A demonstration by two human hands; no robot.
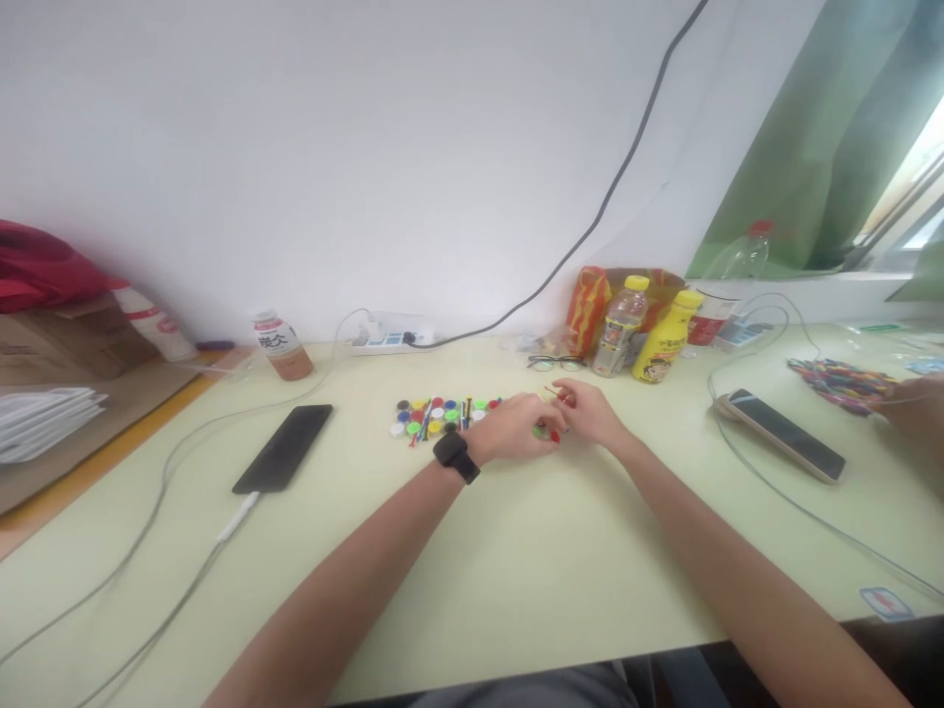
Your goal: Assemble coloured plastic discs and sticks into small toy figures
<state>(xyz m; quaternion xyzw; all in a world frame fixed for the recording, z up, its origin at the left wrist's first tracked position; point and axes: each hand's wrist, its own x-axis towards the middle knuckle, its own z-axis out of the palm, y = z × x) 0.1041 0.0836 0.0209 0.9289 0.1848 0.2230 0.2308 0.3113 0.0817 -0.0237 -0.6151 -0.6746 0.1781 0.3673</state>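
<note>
My left hand (516,428), with a black watch on the wrist, is closed over small coloured caps; green and red ones show under its fingers at the table's middle. My right hand (590,413) meets it from the right, fingers pinched on a thin red stick (555,393). Just left of both hands lies a cluster of small coloured bottle caps (435,415) with several thin coloured sticks laid across them.
A black phone (284,447) on a white cable lies at left, another phone (786,433) at right. Bottles (649,339), glasses (555,363), a power strip (390,334) and a drink bottle (284,346) line the wall. Another person's hand (918,413) rests by coloured sticks (841,379) far right.
</note>
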